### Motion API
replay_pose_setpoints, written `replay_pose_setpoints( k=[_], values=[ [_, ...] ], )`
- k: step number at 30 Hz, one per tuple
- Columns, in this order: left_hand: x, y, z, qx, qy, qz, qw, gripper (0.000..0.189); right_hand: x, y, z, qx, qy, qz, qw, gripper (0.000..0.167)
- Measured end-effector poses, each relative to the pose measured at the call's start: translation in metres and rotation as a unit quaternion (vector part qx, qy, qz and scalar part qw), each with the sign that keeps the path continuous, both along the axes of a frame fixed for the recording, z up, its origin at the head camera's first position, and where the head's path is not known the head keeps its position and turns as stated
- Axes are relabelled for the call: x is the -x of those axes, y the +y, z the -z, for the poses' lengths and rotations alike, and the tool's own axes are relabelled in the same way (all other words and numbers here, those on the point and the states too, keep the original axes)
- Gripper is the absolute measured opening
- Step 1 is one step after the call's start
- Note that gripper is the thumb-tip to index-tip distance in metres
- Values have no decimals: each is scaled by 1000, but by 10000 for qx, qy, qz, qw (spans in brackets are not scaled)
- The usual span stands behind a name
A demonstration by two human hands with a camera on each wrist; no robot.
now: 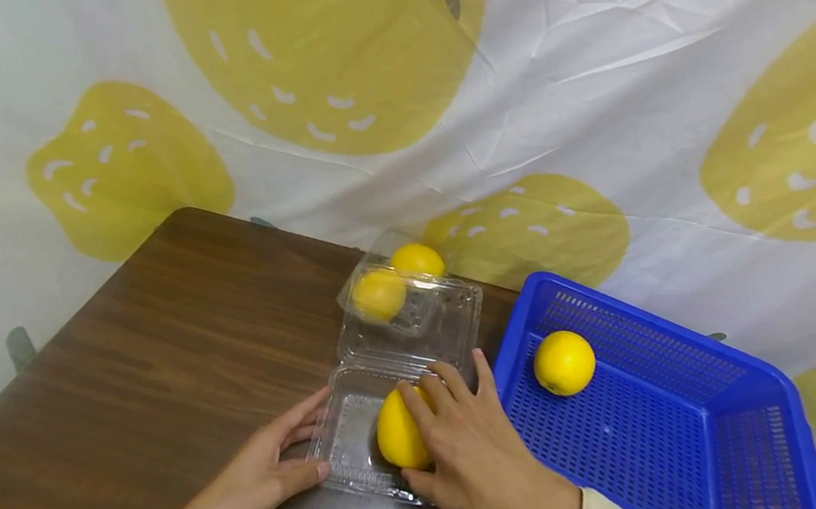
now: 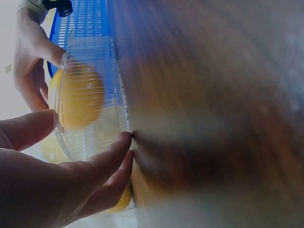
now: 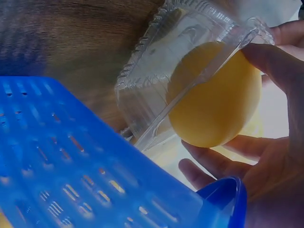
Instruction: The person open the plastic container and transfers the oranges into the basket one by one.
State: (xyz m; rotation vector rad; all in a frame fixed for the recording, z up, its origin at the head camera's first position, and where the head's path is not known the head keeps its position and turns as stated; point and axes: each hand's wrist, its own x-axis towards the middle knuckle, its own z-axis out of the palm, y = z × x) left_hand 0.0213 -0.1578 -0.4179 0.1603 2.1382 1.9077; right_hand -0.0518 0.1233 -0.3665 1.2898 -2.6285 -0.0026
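Note:
A clear plastic clamshell container [image 1: 355, 415] lies on the table with its lid [image 1: 443, 345] folded back. My left hand [image 1: 270, 460] pinches the container's left side, its thumb at the rim and its fingertips low on the wall in the left wrist view. My right hand [image 1: 486, 466] grips a round yellow citrus fruit [image 1: 398, 432] inside the container's base. The fruit [image 3: 213, 99] sits between thumb and fingers in the right wrist view, partly behind the clear wall.
Behind the lid stands another clear container with two yellow fruits [image 1: 377, 294] in view. A blue perforated basket [image 1: 627, 443] on the right holds one yellow fruit [image 1: 564, 362]. The brown table [image 1: 196, 348] meets a fruit-print cloth [image 1: 325, 188] at the back.

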Motion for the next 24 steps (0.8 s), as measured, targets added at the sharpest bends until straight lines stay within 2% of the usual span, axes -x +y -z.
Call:
replay_pose_setpoints(
  k=[11,24],
  values=[
    [1,1,-1,-11,-32,-2,10000,87,-3,9,-10,574,-67,-108,9983,92],
    [1,1,0,-17,32,9,10000,87,-1,18,-30,893,93,-136,9959,94]
  ],
)
